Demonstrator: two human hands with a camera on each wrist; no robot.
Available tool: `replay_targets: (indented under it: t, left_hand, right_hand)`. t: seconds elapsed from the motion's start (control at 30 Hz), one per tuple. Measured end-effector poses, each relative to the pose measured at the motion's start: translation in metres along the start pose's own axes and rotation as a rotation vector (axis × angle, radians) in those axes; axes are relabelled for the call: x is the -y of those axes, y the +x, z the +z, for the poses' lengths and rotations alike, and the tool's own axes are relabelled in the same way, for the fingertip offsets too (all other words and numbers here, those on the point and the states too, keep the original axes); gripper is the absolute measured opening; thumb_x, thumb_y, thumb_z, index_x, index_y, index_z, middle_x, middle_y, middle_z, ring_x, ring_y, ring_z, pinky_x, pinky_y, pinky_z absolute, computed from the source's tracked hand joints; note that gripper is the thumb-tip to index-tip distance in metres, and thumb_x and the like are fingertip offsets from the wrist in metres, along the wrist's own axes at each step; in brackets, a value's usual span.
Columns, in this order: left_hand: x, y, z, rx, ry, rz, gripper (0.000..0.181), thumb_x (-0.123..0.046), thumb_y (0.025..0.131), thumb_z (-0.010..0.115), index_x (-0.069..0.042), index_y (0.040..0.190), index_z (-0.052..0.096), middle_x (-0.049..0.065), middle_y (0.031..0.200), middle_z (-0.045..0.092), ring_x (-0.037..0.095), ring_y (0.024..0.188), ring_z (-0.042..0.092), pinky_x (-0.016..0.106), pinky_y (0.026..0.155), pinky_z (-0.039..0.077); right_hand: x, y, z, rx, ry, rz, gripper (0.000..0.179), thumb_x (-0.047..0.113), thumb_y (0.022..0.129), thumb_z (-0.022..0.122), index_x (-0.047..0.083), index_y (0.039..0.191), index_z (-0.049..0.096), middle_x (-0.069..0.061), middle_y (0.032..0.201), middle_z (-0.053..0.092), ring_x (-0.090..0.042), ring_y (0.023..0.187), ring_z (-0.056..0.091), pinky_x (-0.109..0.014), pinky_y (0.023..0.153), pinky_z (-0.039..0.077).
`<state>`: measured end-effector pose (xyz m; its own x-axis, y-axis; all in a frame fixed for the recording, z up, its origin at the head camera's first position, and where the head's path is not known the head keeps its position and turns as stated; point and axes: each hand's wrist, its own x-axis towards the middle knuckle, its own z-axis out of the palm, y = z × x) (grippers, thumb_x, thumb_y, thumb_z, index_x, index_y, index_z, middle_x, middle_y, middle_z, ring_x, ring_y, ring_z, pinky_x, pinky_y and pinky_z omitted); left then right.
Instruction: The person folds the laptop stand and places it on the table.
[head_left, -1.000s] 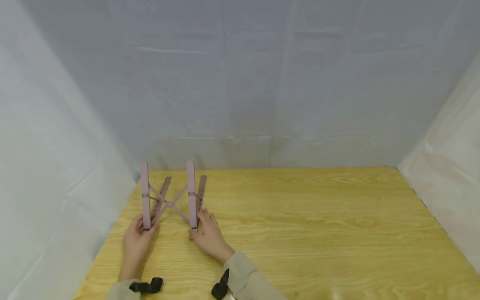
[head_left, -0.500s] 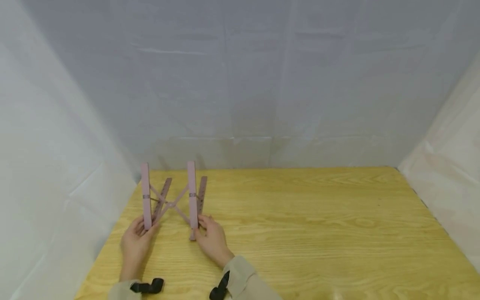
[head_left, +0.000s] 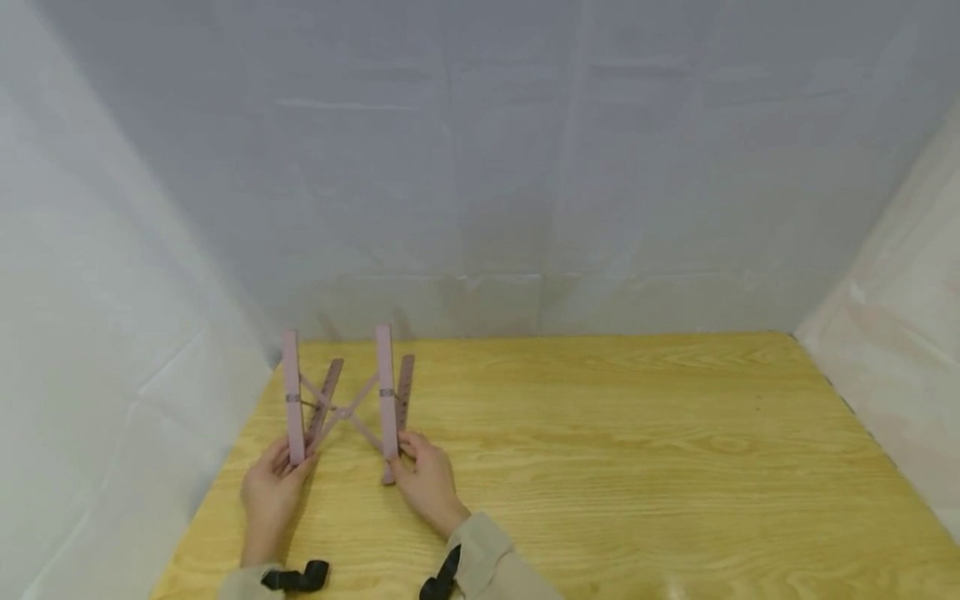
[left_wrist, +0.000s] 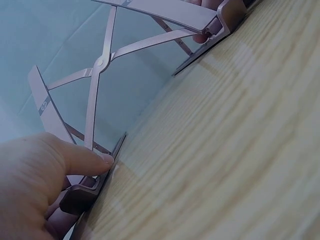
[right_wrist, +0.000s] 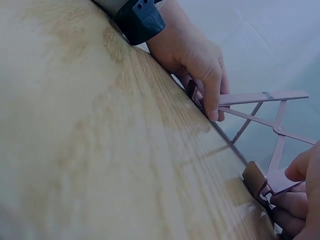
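A pinkish folding laptop stand stands unfolded at the left of the table, its two sloping arms joined by crossed bars. My left hand grips the front end of the left arm, thumb on the inner side in the left wrist view. At the right arm, my right hand pinches the stand near its front end, leaving the hooked front lip showing. Both base rails rest on the wood in the wrist views. Fingers under the arms are partly hidden.
The wood-grain table stretches far to the right of the stand. White sheeting rises behind it and along both sides. A black wrist strap sits at the left sleeve, another black strap at the right.
My right hand's fingers have shifted along the right arm, away from its front tip, so the lip now shows. The left hand keeps its grip. The stand appears slightly lower in the head view.
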<state>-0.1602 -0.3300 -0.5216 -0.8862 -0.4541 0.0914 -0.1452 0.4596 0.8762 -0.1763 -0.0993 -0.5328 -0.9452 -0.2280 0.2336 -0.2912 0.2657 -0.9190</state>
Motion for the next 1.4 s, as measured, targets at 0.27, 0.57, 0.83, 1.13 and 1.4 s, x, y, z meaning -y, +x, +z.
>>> replay_targets:
  t: [0.27,0.57,0.83,1.13,1.4]
  left_hand:
    - [-0.006,-0.007,0.003,-0.022,0.032,-0.02,0.051,-0.005,0.087,0.074,0.0,0.135,0.058,0.022,0.125,0.064,0.023,0.112,0.063,0.004,0.078,0.047]
    - [-0.011,-0.015,0.004,-0.028,0.068,0.023,0.047,-0.004,0.087,0.075,0.001,0.132,0.061,0.022,0.119,0.067,0.018,0.105,0.065,0.002,0.073,0.047]
    - [-0.014,-0.016,0.005,-0.04,0.097,0.054,0.047,-0.003,0.086,0.076,0.002,0.13,0.062,0.022,0.117,0.067,0.023,0.105,0.065,0.001,0.072,0.046]
    - [-0.017,-0.02,0.01,-0.052,0.125,0.114,0.044,0.0,0.083,0.077,0.002,0.125,0.065,0.021,0.113,0.07,0.029,0.102,0.067,0.0,0.071,0.045]
    - [-0.022,-0.025,0.014,-0.013,0.076,0.108,0.045,0.0,0.084,0.076,0.003,0.127,0.063,0.024,0.114,0.069,0.031,0.103,0.067,0.001,0.071,0.046]
  right_hand:
    - [0.002,-0.004,-0.005,-0.014,0.03,0.041,0.029,0.017,0.097,0.063,0.011,0.125,0.064,-0.008,0.122,0.068,-0.009,0.103,0.066,-0.026,0.092,0.053]
    - [0.003,-0.012,-0.008,-0.025,0.075,0.056,0.027,0.017,0.099,0.061,0.012,0.126,0.064,-0.01,0.125,0.067,-0.021,0.118,0.061,-0.033,0.097,0.052]
    - [0.005,-0.014,-0.01,-0.031,0.08,0.066,0.03,0.019,0.099,0.061,0.011,0.127,0.064,-0.011,0.126,0.066,-0.023,0.119,0.061,-0.033,0.097,0.052]
    - [0.002,-0.018,-0.019,-0.006,0.077,0.045,0.035,0.02,0.099,0.06,0.01,0.132,0.06,-0.014,0.129,0.064,-0.023,0.12,0.06,-0.036,0.098,0.051]
    - [-0.003,-0.02,-0.031,0.012,0.09,0.051,0.035,0.019,0.099,0.061,0.012,0.134,0.059,-0.012,0.129,0.064,-0.021,0.12,0.06,-0.037,0.099,0.051]
